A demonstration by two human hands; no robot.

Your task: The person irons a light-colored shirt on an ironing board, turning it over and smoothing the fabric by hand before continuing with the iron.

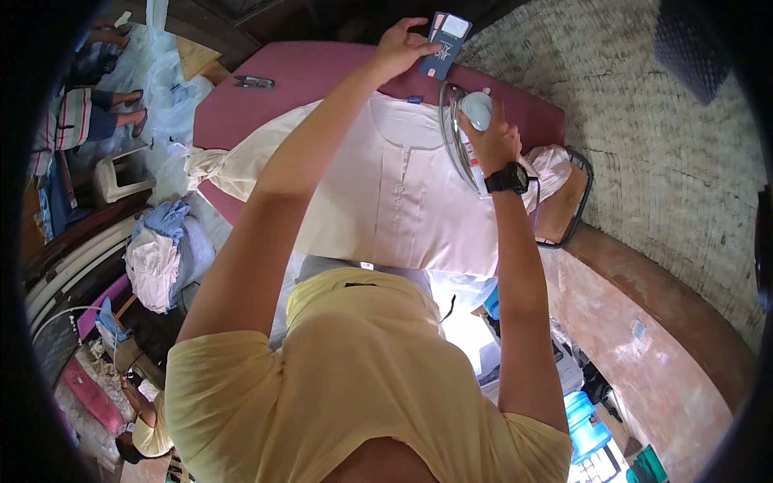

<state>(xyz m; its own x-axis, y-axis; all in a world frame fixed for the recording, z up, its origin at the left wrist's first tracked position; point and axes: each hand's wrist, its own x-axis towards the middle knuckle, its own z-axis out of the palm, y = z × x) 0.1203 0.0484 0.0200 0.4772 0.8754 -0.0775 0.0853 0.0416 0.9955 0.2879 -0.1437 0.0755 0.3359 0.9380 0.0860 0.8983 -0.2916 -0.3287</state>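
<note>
A cream shirt [435,209] with a buttoned front placket lies spread on the maroon ironing board [282,64]. Beyond its collar, at the board's far edge, my left hand [400,50] has its thumb and fingers on some dark blue cardboard tags [441,58], one bearing a white label. My right hand [493,138] is closed around the handle of a clothes iron [452,133], over the shirt's right shoulder. The iron has a pale blue-grey round part [477,109] and a shiny metal edge. Whether its soleplate touches the cloth, I cannot tell.
Small thread snips [254,82] lie at the board's far left. A metal frame [584,197] rims the board's right end, beside a curved wall ledge [644,274]. Bundled clothes [161,258] sit at left. Other people are at the upper left and lower left [153,431].
</note>
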